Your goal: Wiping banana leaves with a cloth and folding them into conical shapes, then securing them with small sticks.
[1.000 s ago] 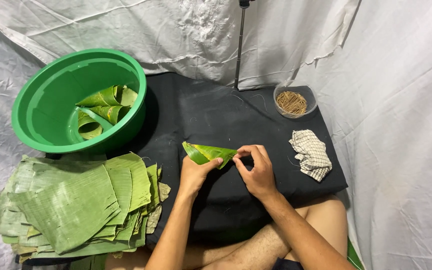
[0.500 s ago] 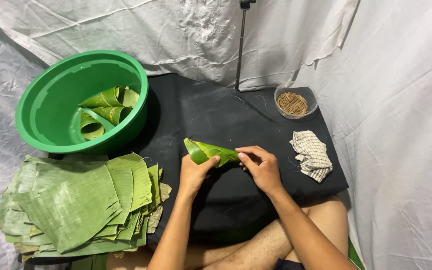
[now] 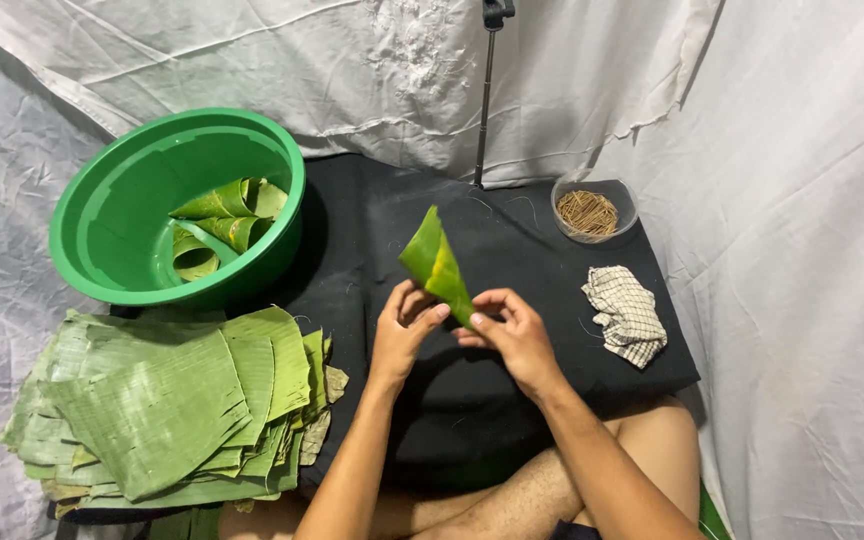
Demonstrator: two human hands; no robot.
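Both my hands hold a green banana leaf rolled into a cone (image 3: 434, 262) above the black cloth (image 3: 512, 250). My left hand (image 3: 402, 330) grips the cone's narrow lower end from the left. My right hand (image 3: 512, 328) pinches the same end from the right. The cone's wide end points up and away from me. A green plastic basin (image 3: 122, 215) at the far left holds several finished leaf cones (image 3: 217, 215).
A stack of flat banana leaf pieces (image 3: 162, 400) lies at my near left. A small clear bowl of thin sticks (image 3: 589, 210) and a checked cloth (image 3: 627, 315) sit at the right. A thin black stand pole (image 3: 482, 100) rises behind. White sheets surround the spot.
The leaf cone has swung from lying sideways to pointing up. Both hands stayed on its narrow end.
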